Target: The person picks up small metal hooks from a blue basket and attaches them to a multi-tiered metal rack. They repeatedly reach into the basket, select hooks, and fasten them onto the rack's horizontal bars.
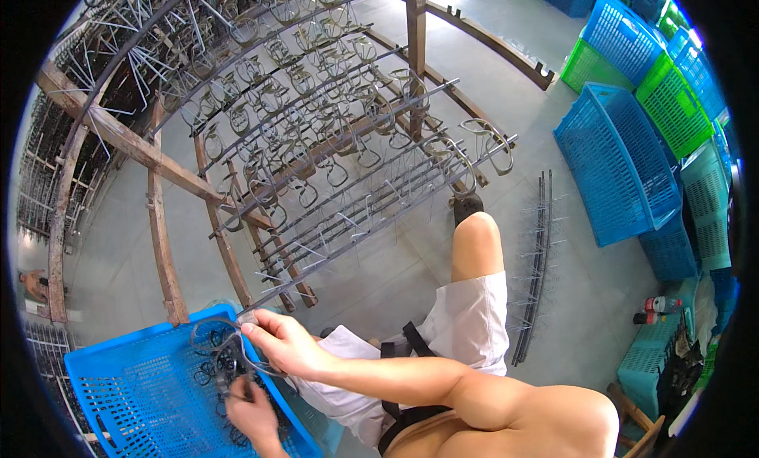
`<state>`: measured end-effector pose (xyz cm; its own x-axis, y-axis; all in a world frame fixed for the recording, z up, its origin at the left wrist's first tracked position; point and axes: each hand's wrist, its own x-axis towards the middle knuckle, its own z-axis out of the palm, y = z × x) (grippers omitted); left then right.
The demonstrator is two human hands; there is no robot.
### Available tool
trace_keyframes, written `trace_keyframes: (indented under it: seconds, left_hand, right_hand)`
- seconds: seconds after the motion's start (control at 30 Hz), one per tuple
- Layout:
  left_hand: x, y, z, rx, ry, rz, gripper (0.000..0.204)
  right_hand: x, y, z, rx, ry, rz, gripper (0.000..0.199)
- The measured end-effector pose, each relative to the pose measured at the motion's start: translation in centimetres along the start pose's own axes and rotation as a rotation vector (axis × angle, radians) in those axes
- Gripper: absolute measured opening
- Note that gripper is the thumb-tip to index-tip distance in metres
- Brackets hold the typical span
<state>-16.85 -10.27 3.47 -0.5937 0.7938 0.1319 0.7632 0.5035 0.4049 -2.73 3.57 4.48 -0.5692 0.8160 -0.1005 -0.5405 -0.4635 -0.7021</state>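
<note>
My right hand [288, 346] reaches across to the rim of a blue plastic basket [134, 343], its thumb and fingers pinched on a thin dark looped frame [207, 325]. Lower down, over the inside of the basket, my left hand [254, 417] has its fingers drawn together just below that frame. Whatever it may hold there is too small and blurred to make out. A tangle of small black loops [209, 369] lies in the basket around my left fingers. One end of a long metal bar [316, 268] comes close to my right fingertips.
Ahead stands a rusty rack [415, 54] with rows of hanging looped frames [332, 130]. Spiked bars [540, 260] lie on the floor to the right of my knee. Blue baskets [605, 165] and green ones [676, 102] are stacked at far right, with bottles [662, 304] nearby.
</note>
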Motion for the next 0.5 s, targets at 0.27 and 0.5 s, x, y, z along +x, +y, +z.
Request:
trace_keyframes:
  seconds: [0.27,0.5]
  left_hand:
    - [0.9,-9.8,-3.2,-0.370,0.278,-0.329,0.023]
    - [0.1,2.9,-6.2,-0.728,0.317,-0.436,0.023]
  right_hand:
    - [0.3,-7.8,-16.8,-0.287,0.896,-0.707,0.023]
    - [2.4,-9.0,-21.9,-0.284,1.018,-0.662,0.022]
